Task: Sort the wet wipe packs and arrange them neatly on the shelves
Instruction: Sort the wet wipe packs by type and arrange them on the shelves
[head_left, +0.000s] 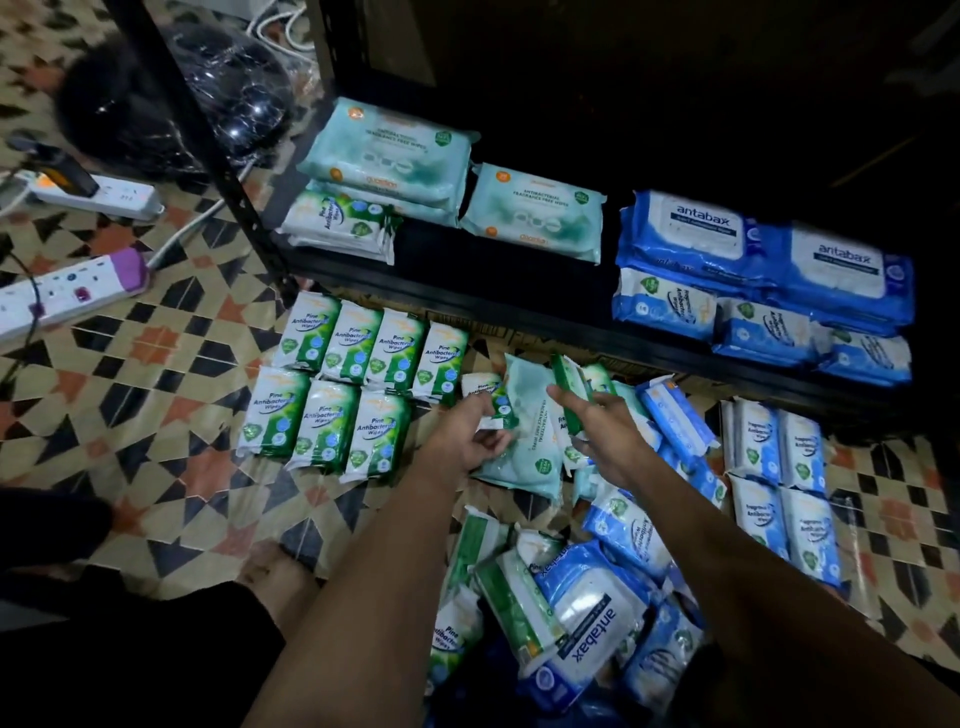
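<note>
Both arms are stretched forward over the floor pile (582, 597). A small green pine pack (491, 397) is pinched by the left hand (470, 441); another green pack (569, 395) is gripped edge-up by the right hand (608, 441), below the shelf (519, 291).

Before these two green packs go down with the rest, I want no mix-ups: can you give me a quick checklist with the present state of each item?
1. Left hand pinches a small green pine pack: ok.
2. Right hand grips a second green pack on edge: ok; its label cannot be read.
3. Green rows on the floor are all pine packs, four above three, with a free spot at the right of the lower row: ok.
4. Pale teal pack lies beneath both hands, unsorted: not ok.
5. Mixed heap near the knees still holds green and blue packs: not ok.
6. Shelf has a bare stretch between the teal and blue stacks: ok.
</note>
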